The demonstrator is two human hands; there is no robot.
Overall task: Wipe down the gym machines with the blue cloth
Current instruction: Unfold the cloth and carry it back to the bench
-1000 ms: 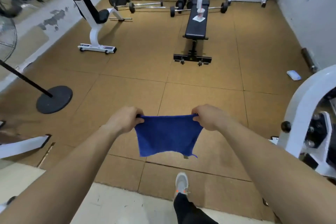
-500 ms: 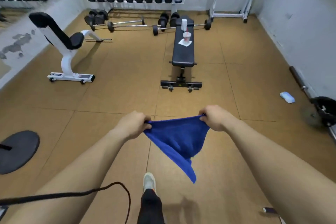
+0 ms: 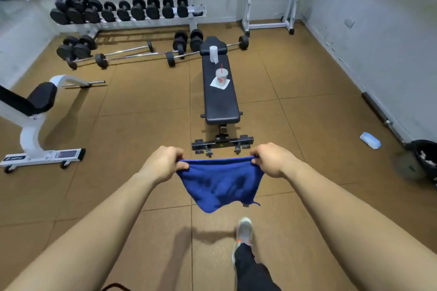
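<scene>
Closer now than half a second ago: the padded desk [image 3: 221,104] has come up toward me, and the blue cloth [image 3: 220,184], which hung in a point, is spread wide. Leftward, the white slanted seat [image 3: 35,111] stands well apart across open floor [image 3: 132,130]. My left hand [image 3: 163,164] pinches one top corner of the cloth, my right hand [image 3: 272,163] the other, the cloth sagging in the air between them, touching no machine. Ahead, the desk's foot bar [image 3: 222,144] juts sideways, a likely trip for my leading shoe [image 3: 243,229]. A cup [image 3: 221,75] and a paper roll [image 3: 214,54] stand on the pad; I judge a careless swipe would topple them. Rightward, a packet [image 3: 370,140] and a bar [image 3: 378,111] by the wall narrow that side
</scene>
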